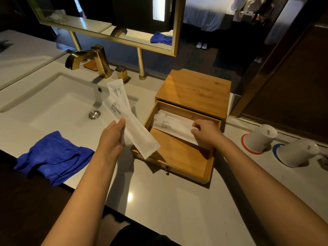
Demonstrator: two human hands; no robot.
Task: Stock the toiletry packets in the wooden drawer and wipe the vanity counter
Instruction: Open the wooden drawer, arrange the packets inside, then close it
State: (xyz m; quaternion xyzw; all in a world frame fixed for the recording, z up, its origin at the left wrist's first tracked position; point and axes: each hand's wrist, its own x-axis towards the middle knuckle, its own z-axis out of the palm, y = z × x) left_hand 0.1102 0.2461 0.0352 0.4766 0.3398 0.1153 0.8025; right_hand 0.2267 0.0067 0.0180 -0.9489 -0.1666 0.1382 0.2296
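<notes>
While the drawer [179, 155] stands pulled out of its wooden box [195, 87] on the counter [159, 201], two white packets [174, 126] printed BRUSHING TEETH lie side by side against its back wall, the front half of the drawer floor bare. Right hand [204, 133] rests inside the drawer on the right end of these packets, fingers curled down onto the paper; whether they pinch it or merely press cannot be told. Left hand [113, 137] is raised just left of the drawer, thumb and fingers grasping two more packets [124, 110] of the same print, overlapped and fanned, their upper ends over the sink [53, 103] and their lower end overhanging the drawer's left front corner. A small knob [166, 169] projects from the drawer front. Left of the hands, a crumpled blue cloth [53, 157] lies at the counter's near edge, beside the basin. Behind the basin stands a gold tap [88, 59] with a separate gold handle [122, 71], below a gold-framed mirror [175, 32]. Right of the box, two white cups [260, 137] stand inverted, one on a red-rimmed coaster [245, 145], the other on a blue-rimmed one.
</notes>
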